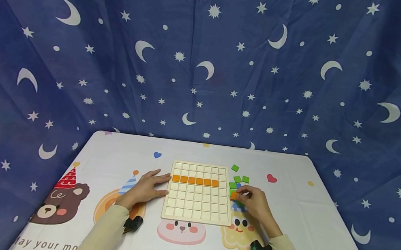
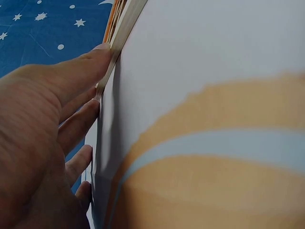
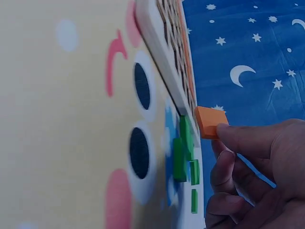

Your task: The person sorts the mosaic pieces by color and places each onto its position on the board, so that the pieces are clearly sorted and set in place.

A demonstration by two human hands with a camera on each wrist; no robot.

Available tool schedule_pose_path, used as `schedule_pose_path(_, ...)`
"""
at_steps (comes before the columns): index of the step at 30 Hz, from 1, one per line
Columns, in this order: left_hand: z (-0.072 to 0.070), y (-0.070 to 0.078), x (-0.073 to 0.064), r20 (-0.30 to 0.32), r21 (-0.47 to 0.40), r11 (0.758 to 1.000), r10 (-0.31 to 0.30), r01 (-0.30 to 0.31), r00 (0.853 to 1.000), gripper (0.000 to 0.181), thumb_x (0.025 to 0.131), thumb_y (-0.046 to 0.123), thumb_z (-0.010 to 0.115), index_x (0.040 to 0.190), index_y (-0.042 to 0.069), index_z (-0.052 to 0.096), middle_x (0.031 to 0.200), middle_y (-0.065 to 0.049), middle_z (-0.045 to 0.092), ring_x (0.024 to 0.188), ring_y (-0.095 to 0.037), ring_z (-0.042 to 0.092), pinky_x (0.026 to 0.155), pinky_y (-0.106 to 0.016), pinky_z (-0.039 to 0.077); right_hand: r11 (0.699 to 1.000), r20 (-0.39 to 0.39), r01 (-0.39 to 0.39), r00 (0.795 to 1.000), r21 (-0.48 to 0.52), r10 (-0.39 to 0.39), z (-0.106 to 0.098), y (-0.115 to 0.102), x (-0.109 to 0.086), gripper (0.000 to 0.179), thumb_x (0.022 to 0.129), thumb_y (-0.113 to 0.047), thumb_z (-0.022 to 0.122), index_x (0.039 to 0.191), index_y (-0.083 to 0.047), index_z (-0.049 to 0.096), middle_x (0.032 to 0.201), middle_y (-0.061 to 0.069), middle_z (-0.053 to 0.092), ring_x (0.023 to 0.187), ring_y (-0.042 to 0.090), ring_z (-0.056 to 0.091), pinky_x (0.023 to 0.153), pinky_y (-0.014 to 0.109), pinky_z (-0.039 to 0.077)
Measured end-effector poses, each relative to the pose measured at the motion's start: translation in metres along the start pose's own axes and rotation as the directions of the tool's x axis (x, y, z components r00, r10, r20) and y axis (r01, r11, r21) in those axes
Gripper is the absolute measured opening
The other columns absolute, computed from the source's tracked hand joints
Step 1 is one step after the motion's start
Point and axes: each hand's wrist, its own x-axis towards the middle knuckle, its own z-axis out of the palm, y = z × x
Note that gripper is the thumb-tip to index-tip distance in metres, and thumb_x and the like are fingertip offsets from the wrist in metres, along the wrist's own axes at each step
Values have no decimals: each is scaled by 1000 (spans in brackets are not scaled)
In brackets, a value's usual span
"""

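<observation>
A pale wooden grid board [image 1: 195, 220] lies on the table, with a row of several orange square tiles [image 1: 192, 180] in its third row from the back; that row's right-end cell is bare. Against the board's left edge rests my left hand [image 1: 144, 190], fingers spread and thumb touching the rim, as the left wrist view also shows. My right hand [image 1: 256, 202] pinches one orange tile [image 3: 210, 121] between thumb and fingers, above the loose green tiles just right of the board. Part of those green tiles is hidden behind the hand.
Several loose green tiles [image 1: 237, 179] lie along the board's right side. A white tablecloth [image 1: 122, 243] printed with cartoon animals and lettering covers the table. Behind the far table edge hangs a blue curtain [image 1: 203, 101] with moons and stars.
</observation>
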Motion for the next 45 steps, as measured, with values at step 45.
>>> schedule_pose_path(45, 1, -1, 1, -3, -6, 1000, 0, 0, 1000, 63, 87, 42, 73, 143, 23, 53, 153, 8, 46, 151, -34, 21, 117, -64, 23, 994, 26, 51, 998, 100, -53, 25, -19, 45, 7, 85, -7, 75, 89, -12, 73, 84, 2, 71, 69, 15, 52, 63, 25, 45)
